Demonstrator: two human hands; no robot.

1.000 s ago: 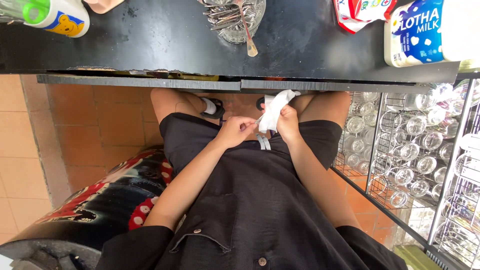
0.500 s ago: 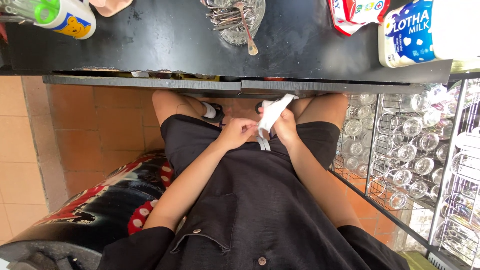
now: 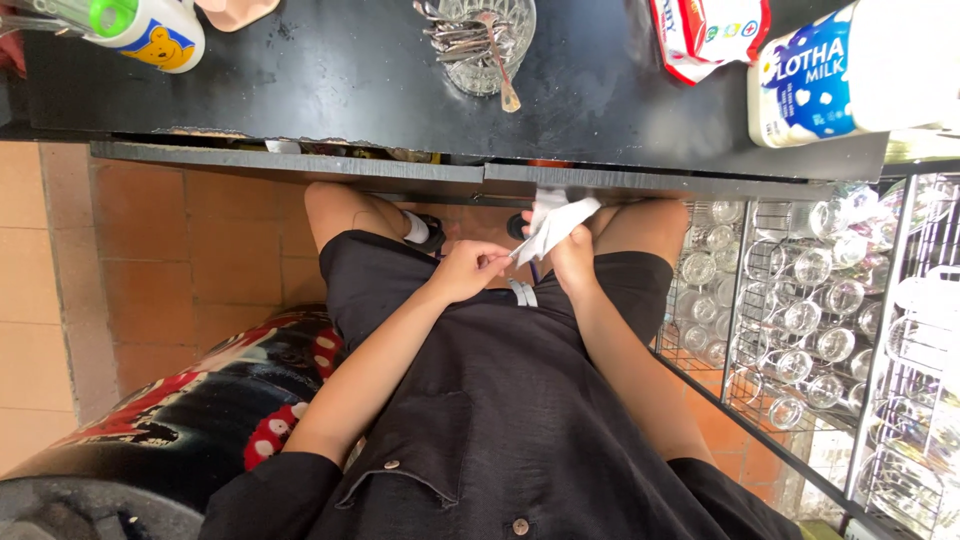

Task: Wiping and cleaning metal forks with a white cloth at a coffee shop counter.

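Low in front of my black shirt, both hands meet around a white paper wrapper (image 3: 555,225). My right hand (image 3: 575,258) grips the wrapper from below, and it sticks up toward the counter edge. My left hand (image 3: 468,270) pinches its lower end between thumb and fingers. A short white piece (image 3: 521,291) hangs under the hands. What the wrapper holds is hidden.
A black counter (image 3: 330,90) runs across the top, with a glass of spoons (image 3: 485,40), a white milk carton (image 3: 830,75), a red-and-white packet (image 3: 705,30) and a white bottle (image 3: 140,28). A wire rack of glasses (image 3: 800,320) stands at my right. A black patterned bin (image 3: 170,410) sits at my left.
The wrapper has been pulled straighter and now points up toward the counter edge; my hands stay close together at the same spot.
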